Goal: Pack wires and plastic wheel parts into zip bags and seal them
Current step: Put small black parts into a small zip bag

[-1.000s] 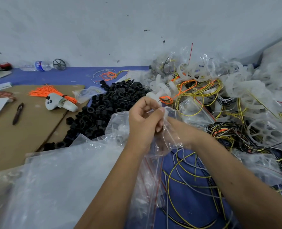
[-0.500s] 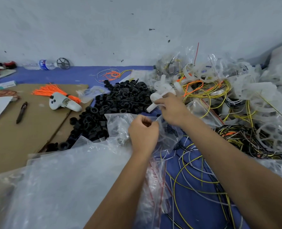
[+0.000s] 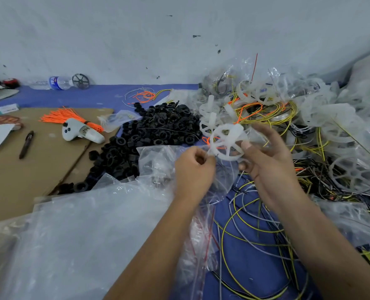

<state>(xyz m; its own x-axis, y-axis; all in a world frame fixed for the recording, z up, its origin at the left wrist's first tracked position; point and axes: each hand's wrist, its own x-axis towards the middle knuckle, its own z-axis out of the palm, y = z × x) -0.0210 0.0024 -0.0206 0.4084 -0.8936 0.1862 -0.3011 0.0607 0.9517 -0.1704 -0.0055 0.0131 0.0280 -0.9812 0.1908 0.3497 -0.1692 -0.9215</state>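
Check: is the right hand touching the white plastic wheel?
Touching. The head view shows the right hand's fingertips pressed against the white plastic wheel's rim, lifting it beside the zip bag.

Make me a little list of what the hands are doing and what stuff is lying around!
left hand: pinching the zip bag mouth
right hand: holding a white wheel just above the bag
black rings: heaped behind the left hand
wires: yellow and grey, loose on the blue mat
pen: on the cardboard, far left
bottle: lying by the wall
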